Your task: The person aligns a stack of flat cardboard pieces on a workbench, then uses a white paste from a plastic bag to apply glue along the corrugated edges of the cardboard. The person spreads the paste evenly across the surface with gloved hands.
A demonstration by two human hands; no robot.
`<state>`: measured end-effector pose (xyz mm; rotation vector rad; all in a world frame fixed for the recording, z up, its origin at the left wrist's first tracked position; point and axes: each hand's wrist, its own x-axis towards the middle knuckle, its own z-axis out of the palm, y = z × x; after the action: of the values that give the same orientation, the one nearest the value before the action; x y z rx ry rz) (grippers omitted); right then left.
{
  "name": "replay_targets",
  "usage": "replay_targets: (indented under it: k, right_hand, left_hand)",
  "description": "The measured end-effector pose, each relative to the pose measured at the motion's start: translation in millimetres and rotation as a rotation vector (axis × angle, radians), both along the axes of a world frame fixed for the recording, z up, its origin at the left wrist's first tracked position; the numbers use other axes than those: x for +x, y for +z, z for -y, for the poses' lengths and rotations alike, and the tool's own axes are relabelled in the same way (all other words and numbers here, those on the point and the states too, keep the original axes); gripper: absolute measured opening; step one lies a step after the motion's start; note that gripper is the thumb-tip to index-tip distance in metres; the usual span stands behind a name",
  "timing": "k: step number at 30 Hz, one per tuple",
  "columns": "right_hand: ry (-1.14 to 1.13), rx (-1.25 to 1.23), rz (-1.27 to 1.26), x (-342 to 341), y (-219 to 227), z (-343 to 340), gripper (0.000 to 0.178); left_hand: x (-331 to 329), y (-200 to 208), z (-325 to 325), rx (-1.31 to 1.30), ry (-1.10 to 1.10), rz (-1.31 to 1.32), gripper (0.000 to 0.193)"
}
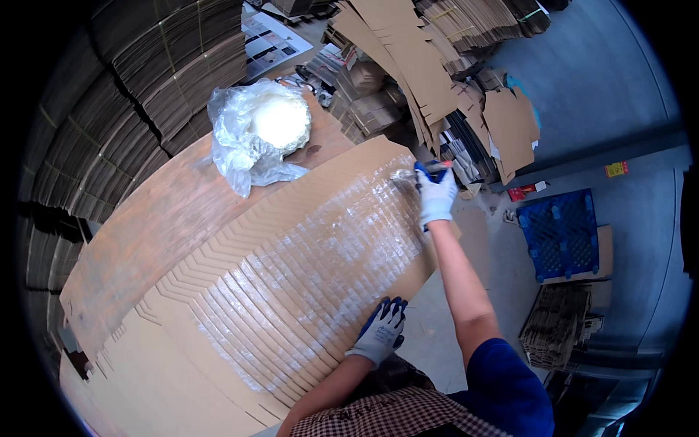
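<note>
Right hand brushing glue over fanned cardboard sheets; left hand pressing edge.

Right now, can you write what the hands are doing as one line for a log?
right hand: brush on fanned cardboard sheets | left hand: pressing sheets' edge | sheets: glossy wet coating | bagged white paste: on table

Even daylight, glossy glare, dark fisheye rim

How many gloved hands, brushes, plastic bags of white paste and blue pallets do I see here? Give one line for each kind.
Gloved hands: 2, left hand and right hand
Brush: 1
Plastic bag of white paste: 1
Blue pallet: 1
Total: 5
</note>
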<state>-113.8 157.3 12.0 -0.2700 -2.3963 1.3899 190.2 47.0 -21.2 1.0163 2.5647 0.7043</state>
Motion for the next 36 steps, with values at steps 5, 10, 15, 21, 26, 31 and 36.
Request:
replay_targets:
  k: [5,10,15,21,26,31,36]
  right_hand:
    - [0.031,0.253,-0.002,2.2,23.2,-24.8,0.040]
    - [0.325,0.334,-0.091,-19.3,-26.7,-8.3,0.048]
    - [0.469,0.361,0.094,-34.4,-30.9,16.8,0.042]
    - [0.514,0.161,0.145,-70.5,-52.5,-23.7,0.041]
    - [0.641,0.542,0.110,-63.7,-32.1,-7.4,0.041]
    - [0.521,0.555,0.130,-83.8,-1.0,-68.5,0.039]
    - [0.665,0.426,0.132,-32.0,7.8,-73.2,0.041]
  left_hand:
    - [-5.9,13.6,-13.2,-0.003,0.072,0.090,0.055]
    - [-45.4,-1.3,-83.6,0.141,0.004,0.024,0.058]
    - [-80.7,1.9,-95.7,0.073,0.169,0.059,0.058]
    - [-78.9,-10.5,-100.4,0.172,0.234,0.076,0.056]
    - [-85.1,-2.2,-101.2,0.145,0.218,0.090,0.055]
    - [-86.6,4.9,-105.2,0.161,0.290,0.084,0.058]
    - [-113.7,1.6,-133.3,0.190,0.216,0.054,0.061]
